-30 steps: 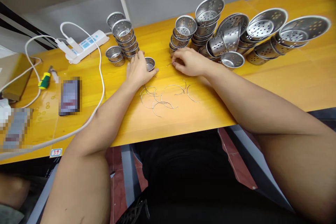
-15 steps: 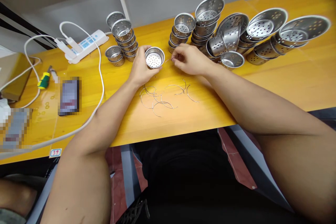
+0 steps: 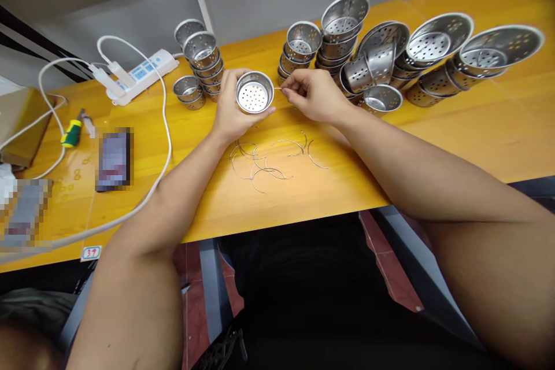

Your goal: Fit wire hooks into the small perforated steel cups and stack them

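Note:
My left hand (image 3: 232, 107) is wrapped round a small perforated metal strainer cup (image 3: 255, 94), its open top tilted toward me. Between the fingertips of my right hand (image 3: 312, 92) is a thin metal wire (image 3: 277, 89), pinched, with its end at the right rim of the cup. Whether the wire passes through a hole there I cannot tell. Below my hands, several curved wire handles (image 3: 271, 170) lie loose on the yellow table (image 3: 243, 214).
Stacked strainer cups stand behind my left hand (image 3: 202, 52) and, in several stacks, at the right (image 3: 347, 17). At the left are a power strip (image 3: 145, 75), a white cable (image 3: 167, 144), a green-and-yellow screwdriver (image 3: 71, 134) and two blurred phone-like objects. Someone's leg shows at lower left.
My left hand has raised the strainer cup slightly and tilted it more toward me. The wire in my right hand now meets the cup's rim; before, there was a gap.

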A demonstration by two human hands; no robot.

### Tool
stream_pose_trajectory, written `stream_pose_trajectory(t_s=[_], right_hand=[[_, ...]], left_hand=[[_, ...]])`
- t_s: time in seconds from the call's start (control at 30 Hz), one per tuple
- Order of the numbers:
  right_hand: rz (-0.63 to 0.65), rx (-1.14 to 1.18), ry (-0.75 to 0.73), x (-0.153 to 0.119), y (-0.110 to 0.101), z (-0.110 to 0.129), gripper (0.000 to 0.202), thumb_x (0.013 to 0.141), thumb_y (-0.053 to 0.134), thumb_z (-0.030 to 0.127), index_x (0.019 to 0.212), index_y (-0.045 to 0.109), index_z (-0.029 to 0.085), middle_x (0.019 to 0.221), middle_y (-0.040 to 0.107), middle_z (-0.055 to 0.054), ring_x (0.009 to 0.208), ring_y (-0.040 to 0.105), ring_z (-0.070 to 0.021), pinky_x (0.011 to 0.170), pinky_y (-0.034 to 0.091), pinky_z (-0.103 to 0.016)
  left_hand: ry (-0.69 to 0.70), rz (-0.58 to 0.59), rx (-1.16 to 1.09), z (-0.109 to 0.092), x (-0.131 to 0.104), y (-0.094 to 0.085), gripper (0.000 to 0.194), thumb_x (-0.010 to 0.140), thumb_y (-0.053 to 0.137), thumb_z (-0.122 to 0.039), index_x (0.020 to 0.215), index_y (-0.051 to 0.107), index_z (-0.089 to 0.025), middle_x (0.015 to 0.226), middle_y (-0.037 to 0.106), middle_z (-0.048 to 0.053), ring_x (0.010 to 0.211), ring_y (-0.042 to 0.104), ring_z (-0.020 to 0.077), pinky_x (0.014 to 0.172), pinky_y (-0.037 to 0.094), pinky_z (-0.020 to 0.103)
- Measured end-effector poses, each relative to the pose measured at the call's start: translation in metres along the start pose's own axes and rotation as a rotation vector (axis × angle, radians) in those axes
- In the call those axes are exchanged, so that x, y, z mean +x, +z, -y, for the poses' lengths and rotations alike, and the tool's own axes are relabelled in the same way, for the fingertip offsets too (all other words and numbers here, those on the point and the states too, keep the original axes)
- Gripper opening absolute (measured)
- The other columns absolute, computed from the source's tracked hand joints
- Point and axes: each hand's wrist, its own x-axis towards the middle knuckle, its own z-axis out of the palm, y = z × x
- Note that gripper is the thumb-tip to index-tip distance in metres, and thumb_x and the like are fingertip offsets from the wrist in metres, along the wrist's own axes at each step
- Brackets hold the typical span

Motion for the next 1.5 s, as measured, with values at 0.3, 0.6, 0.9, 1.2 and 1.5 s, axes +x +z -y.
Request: stream_pose_trajectory(t_s=[0.3,0.6,0.9,1.2,1.5], right_hand=[[-0.014,-0.013,0.003,-0.002,0.002,0.005,0.059,0.112,0.059,0.076,0.125,0.082,0.024,0.100,0.080,-0.014,0.094,0.076,-0.0352,0.096,0.068,-0.056],[-0.102,0.005,0.049,-0.005,0.004,0.013,0.076,0.111,0.044,0.090,0.139,0.078,0.028,0.101,0.076,-0.014,0.098,0.075,-0.0376,0.097,0.069,-0.058],[-0.140,0.041,0.046,-0.008,0.005,0.020,0.071,0.112,0.046,0.087,0.138,0.074,0.027,0.099,0.073,-0.013,0.092,0.073,-0.0349,0.094,0.068,-0.055],[-0.150,0.082,0.005,-0.008,0.007,0.021,0.084,0.113,0.036,0.090,0.149,0.069,0.021,0.098,0.069,-0.014,0.089,0.069,-0.0347,0.091,0.065,-0.054],[-0.153,0.073,0.036,-0.009,0.004,0.024,0.075,0.113,0.038,0.089,0.143,0.070,0.028,0.101,0.072,-0.013,0.092,0.070,-0.0354,0.095,0.068,-0.057]], left_hand=[[0.038,0.023,0.020,0.000,-0.002,-0.003,0.103,0.074,0.092,-0.097,0.147,0.056,-0.034,0.158,0.062,0.012,0.162,0.061,0.0419,0.148,0.044,0.068],[0.008,0.029,-0.017,0.005,-0.003,0.006,0.096,0.090,0.093,-0.069,0.162,0.040,-0.034,0.166,0.062,0.013,0.163,0.064,0.0365,0.146,0.050,0.057],[-0.002,0.034,0.049,-0.001,-0.004,0.003,0.085,0.093,0.092,-0.055,0.164,0.049,-0.035,0.168,0.060,0.013,0.168,0.058,0.0388,0.151,0.044,0.064],[0.001,0.058,-0.013,0.001,-0.004,0.008,0.085,0.099,0.086,-0.066,0.165,0.043,-0.034,0.163,0.063,0.012,0.165,0.063,0.0369,0.146,0.051,0.061],[0.003,0.063,-0.054,0.002,-0.005,0.008,0.087,0.098,0.087,-0.061,0.166,0.038,-0.034,0.167,0.061,0.013,0.168,0.062,0.0361,0.145,0.051,0.057]])
